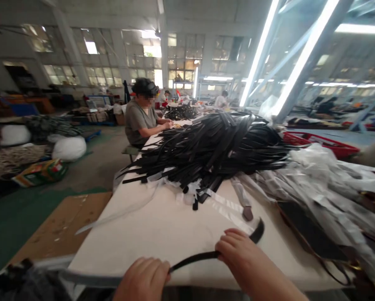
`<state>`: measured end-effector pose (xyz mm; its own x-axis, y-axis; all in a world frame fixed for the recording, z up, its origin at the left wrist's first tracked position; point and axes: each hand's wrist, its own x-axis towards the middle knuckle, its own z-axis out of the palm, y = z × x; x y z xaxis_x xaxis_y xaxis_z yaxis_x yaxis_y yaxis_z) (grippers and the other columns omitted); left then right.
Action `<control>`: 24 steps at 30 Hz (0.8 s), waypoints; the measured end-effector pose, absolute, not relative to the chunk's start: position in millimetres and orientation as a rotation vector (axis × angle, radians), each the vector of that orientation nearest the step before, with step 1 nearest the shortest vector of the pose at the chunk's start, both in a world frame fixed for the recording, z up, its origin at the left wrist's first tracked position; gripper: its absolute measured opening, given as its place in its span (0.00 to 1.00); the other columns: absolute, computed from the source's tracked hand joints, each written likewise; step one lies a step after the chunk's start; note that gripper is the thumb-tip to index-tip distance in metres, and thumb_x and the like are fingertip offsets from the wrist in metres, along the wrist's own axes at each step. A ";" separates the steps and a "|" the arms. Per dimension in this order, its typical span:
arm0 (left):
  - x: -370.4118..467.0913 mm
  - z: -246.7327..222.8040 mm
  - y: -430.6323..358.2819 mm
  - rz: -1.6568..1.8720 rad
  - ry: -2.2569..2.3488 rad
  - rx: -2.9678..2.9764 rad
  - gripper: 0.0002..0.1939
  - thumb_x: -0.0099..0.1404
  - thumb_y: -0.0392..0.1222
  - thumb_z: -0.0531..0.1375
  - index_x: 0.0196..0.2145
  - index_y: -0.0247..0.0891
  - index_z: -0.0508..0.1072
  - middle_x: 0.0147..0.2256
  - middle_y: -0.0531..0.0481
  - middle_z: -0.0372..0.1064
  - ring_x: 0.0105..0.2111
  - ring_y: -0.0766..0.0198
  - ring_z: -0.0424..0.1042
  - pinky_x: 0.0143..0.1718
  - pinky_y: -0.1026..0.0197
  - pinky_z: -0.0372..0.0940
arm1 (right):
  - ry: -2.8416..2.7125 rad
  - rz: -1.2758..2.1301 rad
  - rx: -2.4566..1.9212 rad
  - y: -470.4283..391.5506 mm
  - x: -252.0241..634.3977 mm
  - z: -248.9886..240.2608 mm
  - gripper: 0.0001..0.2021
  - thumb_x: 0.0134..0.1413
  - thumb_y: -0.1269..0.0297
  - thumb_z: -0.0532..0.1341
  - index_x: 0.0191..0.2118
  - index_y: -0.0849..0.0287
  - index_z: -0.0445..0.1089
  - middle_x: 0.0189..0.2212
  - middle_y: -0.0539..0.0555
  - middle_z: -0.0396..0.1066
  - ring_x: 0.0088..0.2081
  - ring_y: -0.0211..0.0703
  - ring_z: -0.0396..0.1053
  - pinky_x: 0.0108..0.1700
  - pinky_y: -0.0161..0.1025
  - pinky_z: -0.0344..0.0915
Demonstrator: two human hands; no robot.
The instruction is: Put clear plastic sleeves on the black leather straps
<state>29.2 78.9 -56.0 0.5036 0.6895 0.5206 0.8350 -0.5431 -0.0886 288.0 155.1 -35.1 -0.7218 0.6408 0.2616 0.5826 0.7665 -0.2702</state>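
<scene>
Between my two hands runs a narrow black strap [193, 258], bowed slightly upward above the table's front edge. My left hand [145, 276] is closed around its left end. Farther right, my right hand [237, 253] grips the same strap, and its free end curls up past the knuckles. Beyond my hands, a large heap of black straps [212, 146] lies across the pale table [150, 234]. Clear plastic strips stick out from the near side of the heap. What lies inside my palms is hidden.
Crumpled white plastic wrapping [319, 179] covers the table's right side, beside a dark flat piece [311, 230]. A red basket [322, 144] stands behind it. A co-worker [143, 113] sits at the table's far left. Cardboard [62, 225] lies on the floor at left.
</scene>
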 end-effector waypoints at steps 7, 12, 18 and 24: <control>56.4 -49.7 76.3 -0.697 -1.267 -2.541 0.15 0.72 0.35 0.42 0.31 0.42 0.64 0.21 0.53 0.68 0.20 0.60 0.70 0.20 0.58 0.60 | -2.680 0.113 -0.676 134.8 264.9 -35.8 0.14 0.50 0.70 0.70 0.29 0.56 0.61 0.26 0.45 0.68 0.27 0.40 0.63 0.34 0.40 0.53; 48.1 -47.7 91.1 -0.866 -1.216 -2.547 0.16 0.75 0.40 0.41 0.35 0.41 0.66 0.22 0.53 0.71 0.20 0.61 0.71 0.21 0.59 0.62 | -2.692 0.196 -0.819 139.2 263.4 -39.6 0.09 0.52 0.72 0.66 0.31 0.56 0.64 0.28 0.46 0.70 0.29 0.41 0.66 0.35 0.40 0.53; 61.1 -31.5 114.5 -0.800 -1.285 -2.648 0.33 0.69 0.65 0.40 0.47 0.34 0.68 0.40 0.37 0.76 0.36 0.49 0.77 0.31 0.53 0.69 | -2.640 0.311 -1.078 138.4 271.9 -33.6 0.06 0.56 0.75 0.60 0.38 0.56 0.68 0.32 0.50 0.73 0.33 0.47 0.69 0.35 0.41 0.54; 84.6 -25.1 128.6 -1.906 -2.229 -2.953 0.43 0.61 0.74 0.30 0.51 0.43 0.66 0.37 0.48 0.66 0.31 0.60 0.66 0.33 0.59 0.63 | -2.578 0.474 -1.021 133.8 289.8 -7.5 0.07 0.61 0.69 0.56 0.44 0.55 0.69 0.32 0.53 0.75 0.32 0.46 0.70 0.33 0.39 0.55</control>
